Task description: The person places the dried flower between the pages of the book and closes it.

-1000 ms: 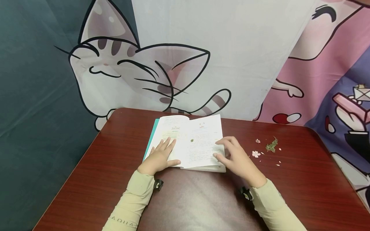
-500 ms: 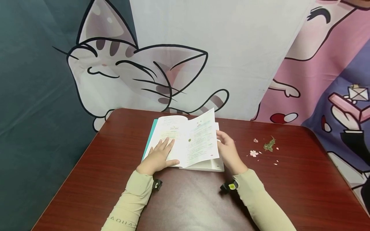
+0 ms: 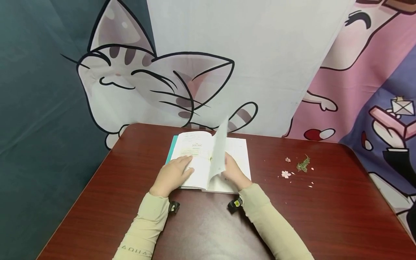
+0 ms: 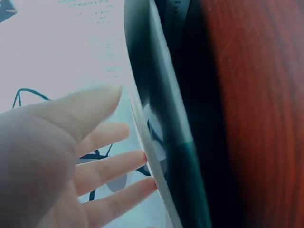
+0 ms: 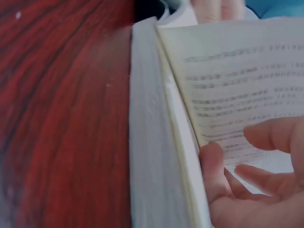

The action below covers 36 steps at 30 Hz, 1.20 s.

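Observation:
An open book point(image 3: 199, 175) with a teal cover edge lies on the table. My left hand point(image 3: 172, 177) rests at its left page, and in the left wrist view the fingers stretch out with their tips by a page edge point(image 4: 156, 190). My right hand point(image 3: 234, 172) is behind a raised page point(image 3: 218, 155), which stands nearly upright and curls at its lower corner. In the right wrist view the right fingers point(image 5: 213, 161) are loosely bent against a printed page point(image 5: 237, 90), thumb apart from them. A small green spot point(image 3: 211, 158) shows near the gutter.
Right of the book lie a pale pink flower point(image 3: 286, 174), a smaller flower point(image 3: 287, 159), a green sprig point(image 3: 303, 164) and scattered petals point(image 3: 310, 186). The red-brown table point(image 3: 201, 224) meets a cartoon-printed cloth point(image 3: 276, 72) at the back.
The right hand has moved left behind the page, which has swung up from lying nearly flat to almost upright. The left hand has shifted slightly, its fingers now closer together.

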Motion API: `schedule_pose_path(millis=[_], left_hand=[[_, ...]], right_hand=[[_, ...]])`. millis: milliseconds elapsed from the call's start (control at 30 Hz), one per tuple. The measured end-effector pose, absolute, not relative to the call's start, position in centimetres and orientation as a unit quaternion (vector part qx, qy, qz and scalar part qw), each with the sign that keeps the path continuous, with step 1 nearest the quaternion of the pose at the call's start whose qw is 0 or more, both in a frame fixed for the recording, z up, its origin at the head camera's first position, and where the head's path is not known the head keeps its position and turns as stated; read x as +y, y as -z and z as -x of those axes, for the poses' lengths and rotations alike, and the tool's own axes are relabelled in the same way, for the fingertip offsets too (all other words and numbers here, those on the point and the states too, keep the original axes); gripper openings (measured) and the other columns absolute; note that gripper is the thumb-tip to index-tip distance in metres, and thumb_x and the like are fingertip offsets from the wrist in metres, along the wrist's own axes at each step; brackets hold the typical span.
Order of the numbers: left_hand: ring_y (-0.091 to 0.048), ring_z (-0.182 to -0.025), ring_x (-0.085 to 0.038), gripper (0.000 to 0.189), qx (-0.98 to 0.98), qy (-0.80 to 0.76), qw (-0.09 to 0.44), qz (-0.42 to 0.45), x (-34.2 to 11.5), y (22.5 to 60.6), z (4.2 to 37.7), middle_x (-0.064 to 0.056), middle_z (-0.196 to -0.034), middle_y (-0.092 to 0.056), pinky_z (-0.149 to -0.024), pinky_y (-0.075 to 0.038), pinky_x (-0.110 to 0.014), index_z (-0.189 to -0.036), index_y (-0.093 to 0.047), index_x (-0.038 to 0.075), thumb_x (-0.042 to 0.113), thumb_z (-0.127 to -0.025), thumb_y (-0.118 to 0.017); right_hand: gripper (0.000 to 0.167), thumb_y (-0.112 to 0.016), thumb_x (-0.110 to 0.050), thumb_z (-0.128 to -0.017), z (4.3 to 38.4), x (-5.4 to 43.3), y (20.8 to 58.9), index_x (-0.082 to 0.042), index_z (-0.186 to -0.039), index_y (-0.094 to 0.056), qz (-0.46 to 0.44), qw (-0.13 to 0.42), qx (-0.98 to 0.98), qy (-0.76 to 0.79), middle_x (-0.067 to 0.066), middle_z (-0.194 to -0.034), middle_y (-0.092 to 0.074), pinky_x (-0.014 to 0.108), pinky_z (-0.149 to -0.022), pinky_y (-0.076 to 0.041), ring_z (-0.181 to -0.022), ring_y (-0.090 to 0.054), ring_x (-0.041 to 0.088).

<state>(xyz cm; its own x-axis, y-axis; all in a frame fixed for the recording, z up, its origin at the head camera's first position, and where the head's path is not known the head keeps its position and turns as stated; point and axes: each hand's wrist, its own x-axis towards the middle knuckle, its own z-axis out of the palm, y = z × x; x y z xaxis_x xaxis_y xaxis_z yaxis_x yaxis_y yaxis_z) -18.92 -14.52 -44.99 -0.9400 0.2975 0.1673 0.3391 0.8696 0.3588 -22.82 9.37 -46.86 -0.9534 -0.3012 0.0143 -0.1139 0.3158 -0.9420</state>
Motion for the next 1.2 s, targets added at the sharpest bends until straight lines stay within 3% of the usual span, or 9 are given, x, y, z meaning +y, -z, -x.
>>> schedule_pose_path(millis=[67,167,333,433,500,567,667,900,1200], left_hand=[[-0.062,-0.123,-0.035,0.043,-0.964,0.199,0.095,0.149,-14.7,44.7,19.1,-0.015,-0.135,-0.065,-0.096,-0.051,-0.055,-0.139,-0.062,0.006,0.029,-0.103,-0.058],[-0.065,-0.116,-0.036,0.036,-0.956,0.226,0.149,0.117,-14.9,44.0,19.2,-0.013,-0.129,-0.068,-0.089,-0.053,-0.055,-0.136,-0.064,0.008,0.023,-0.106,-0.051],[-0.065,-0.112,-0.037,0.034,-0.914,0.317,0.241,0.075,-15.2,42.1,18.6,-0.016,-0.127,-0.066,-0.088,-0.053,-0.054,-0.135,-0.063,0.006,0.02,-0.109,-0.045],[-0.064,-0.112,-0.034,0.033,-0.885,0.35,0.295,0.088,-15.1,41.2,18.2,-0.017,-0.127,-0.064,-0.091,-0.053,-0.051,-0.133,-0.062,0.003,0.017,-0.108,-0.046],[-0.063,-0.115,-0.033,0.032,-0.879,0.35,0.303,0.111,-14.9,40.9,18.1,-0.017,-0.128,-0.062,-0.095,-0.051,-0.05,-0.134,-0.062,0.001,0.013,-0.107,-0.048],[-0.059,-0.121,-0.032,0.035,-0.885,0.343,0.282,0.142,-14.7,41.1,18.2,-0.017,-0.133,-0.06,-0.101,-0.048,-0.049,-0.137,-0.059,0.002,0.012,-0.105,-0.051],[-0.049,-0.136,-0.032,0.043,-0.904,0.332,0.199,0.182,-14.3,42.1,18.6,-0.017,-0.146,-0.051,-0.111,-0.04,-0.049,-0.146,-0.051,0.004,0.014,-0.104,-0.052],[-0.031,-0.147,-0.043,0.064,-0.931,0.299,0.019,0.209,-13.8,45.2,19.3,-0.023,-0.162,-0.028,-0.116,-0.029,-0.059,-0.159,-0.029,0.003,0.028,-0.105,-0.055],[-0.012,-0.152,-0.048,0.083,-0.946,0.242,-0.089,0.196,-13.2,46.1,19.1,-0.02,-0.167,-0.017,-0.113,-0.016,-0.073,-0.161,-0.025,0.006,0.046,-0.099,-0.063]], right_hand=[[0.054,-0.061,-0.01,-0.097,23.3,8.6,47.1,0.001,-0.147,-0.046,0.123,0.079,0.826,0.544,0.024,-0.13,-0.06,0.043,-0.09,-0.055,-0.113,-0.063,0.036],[0.057,-0.064,-0.008,-0.095,23.6,7.9,47.2,-0.002,-0.149,-0.046,0.113,0.099,0.827,0.542,0.022,-0.125,-0.062,0.034,-0.073,-0.057,-0.103,-0.064,0.033],[0.059,-0.07,-0.014,-0.092,23.6,7.3,47.3,-0.004,-0.147,-0.05,0.116,0.087,0.85,0.506,0.015,-0.115,-0.064,0.028,-0.07,-0.05,-0.096,-0.058,0.024],[0.059,-0.073,-0.012,-0.09,23.8,7.1,47.4,-0.003,-0.145,-0.052,0.126,0.073,0.861,0.487,0.01,-0.104,-0.064,0.028,-0.069,-0.046,-0.086,-0.054,0.018],[0.059,-0.074,-0.012,-0.089,23.9,6.9,47.4,-0.003,-0.144,-0.053,0.131,0.068,0.867,0.476,0.008,-0.098,-0.063,0.028,-0.068,-0.045,-0.08,-0.052,0.016],[0.059,-0.076,-0.013,-0.089,24.0,6.8,47.3,-0.003,-0.143,-0.054,0.135,0.063,0.872,0.466,0.006,-0.094,-0.062,0.027,-0.069,-0.043,-0.078,-0.051,0.014],[0.059,-0.077,-0.014,-0.088,23.9,6.7,47.3,-0.003,-0.142,-0.054,0.138,0.059,0.877,0.457,0.005,-0.092,-0.062,0.027,-0.069,-0.044,-0.078,-0.052,0.014],[0.059,-0.077,-0.014,-0.088,23.9,6.8,47.3,-0.005,-0.142,-0.055,0.139,0.064,0.874,0.46,0.003,-0.09,-0.063,0.028,-0.074,-0.046,-0.079,-0.054,0.013],[0.055,-0.071,-0.009,-0.09,24.0,7.8,47.3,-0.006,-0.143,-0.056,0.152,0.082,0.854,0.49,0.004,-0.096,-0.066,0.029,-0.076,-0.045,-0.085,-0.055,0.016]])
